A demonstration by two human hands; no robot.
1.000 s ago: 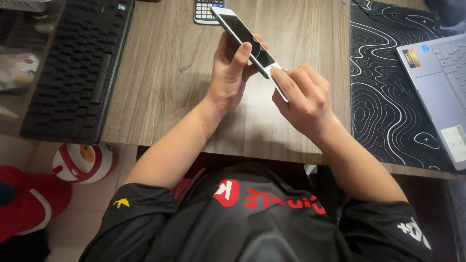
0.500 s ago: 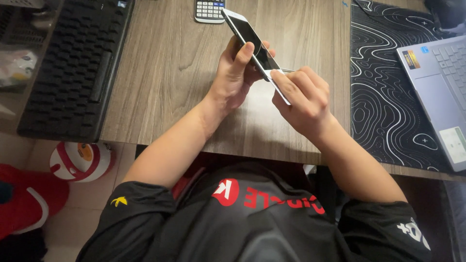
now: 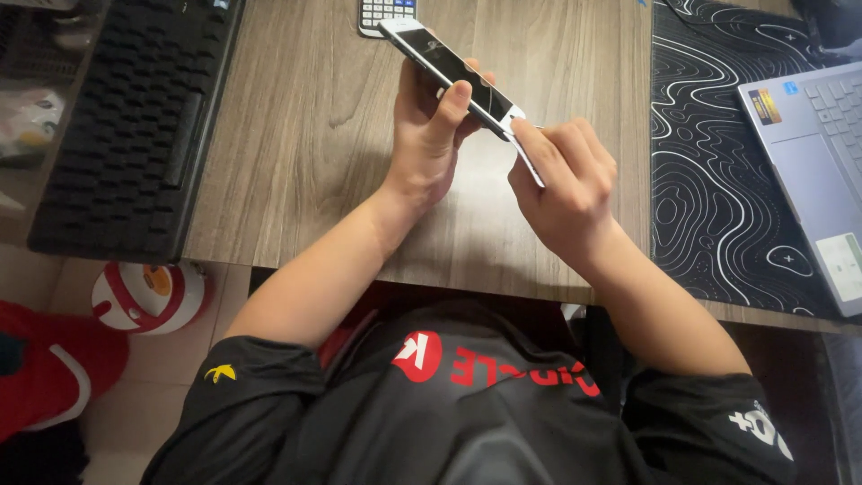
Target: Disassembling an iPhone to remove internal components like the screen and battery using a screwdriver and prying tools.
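Observation:
A white smartphone (image 3: pixel 453 70) with a dark screen is held tilted above the wooden desk (image 3: pixel 305 135). My left hand (image 3: pixel 429 135) grips its middle from below, thumb across the screen. My right hand (image 3: pixel 564 184) is closed at the phone's near end, fingertips pinched on its lower edge. Whether a small tool is in those fingers cannot be told.
A black keyboard (image 3: pixel 135 117) lies at the left of the desk. A calculator (image 3: pixel 382 13) sits at the far edge. A black patterned mat (image 3: pixel 718 162) carries a silver laptop (image 3: pixel 813 171) at right. A red and white ball (image 3: pixel 148 296) rests on the floor.
Both hands with the phone have stayed nearly in place. The phone has shifted very slightly; the grip looks the same.

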